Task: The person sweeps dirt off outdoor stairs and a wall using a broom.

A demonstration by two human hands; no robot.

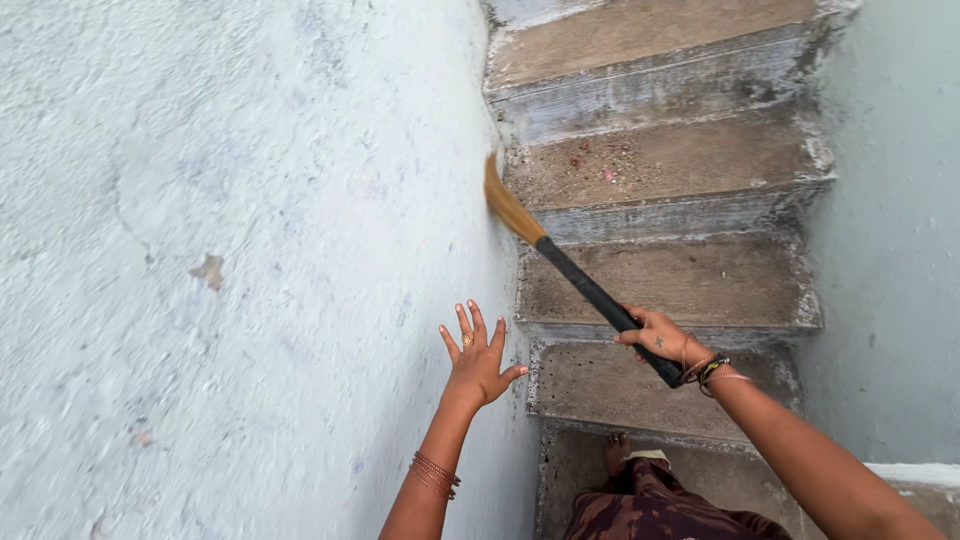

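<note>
Standing on a bare foot (616, 452) at the bottom step (600, 470), the person spreads the left hand (478, 358) wide open, fingers fanned, flat against the pale blue wall (250, 250) and holding nothing. The right hand (660, 338) is wrapped tight around the black handle of a broom (580, 280). The handle slants up to the left, and its straw bristles (507, 205) brush the wall beside the third step (665, 160), where reddish specks lie.
</note>
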